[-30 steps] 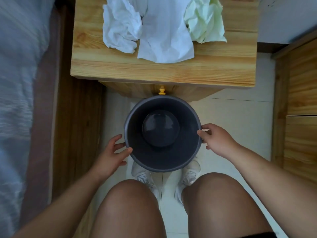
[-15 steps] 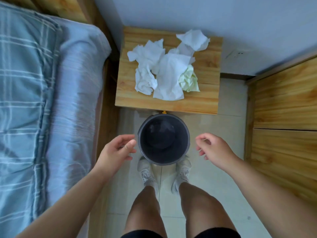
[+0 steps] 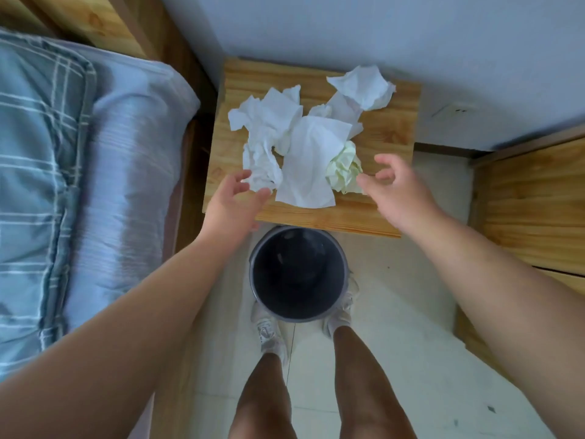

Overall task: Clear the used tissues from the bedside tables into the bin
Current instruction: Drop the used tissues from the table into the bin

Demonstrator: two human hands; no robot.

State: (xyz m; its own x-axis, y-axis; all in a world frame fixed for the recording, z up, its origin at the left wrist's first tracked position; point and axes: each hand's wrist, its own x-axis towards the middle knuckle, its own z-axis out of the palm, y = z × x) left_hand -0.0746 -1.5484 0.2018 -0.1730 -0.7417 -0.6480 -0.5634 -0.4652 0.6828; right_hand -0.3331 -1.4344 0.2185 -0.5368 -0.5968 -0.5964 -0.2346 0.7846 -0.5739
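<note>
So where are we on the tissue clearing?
Done: the bin stands on the floor right in front of the bedside table, and looks empty. In hand: nothing yet; left hand and right hand reach open toward the pile. Left: all tissues, white ones and the pale green wad.

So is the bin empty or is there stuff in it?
Empty: the bin shows only its dark bare bottom, and the tissues lie on the table.

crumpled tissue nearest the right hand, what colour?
Pale yellow-green, unlike the white ones beside it. The crumpled tissue shows best in the head view.
</note>
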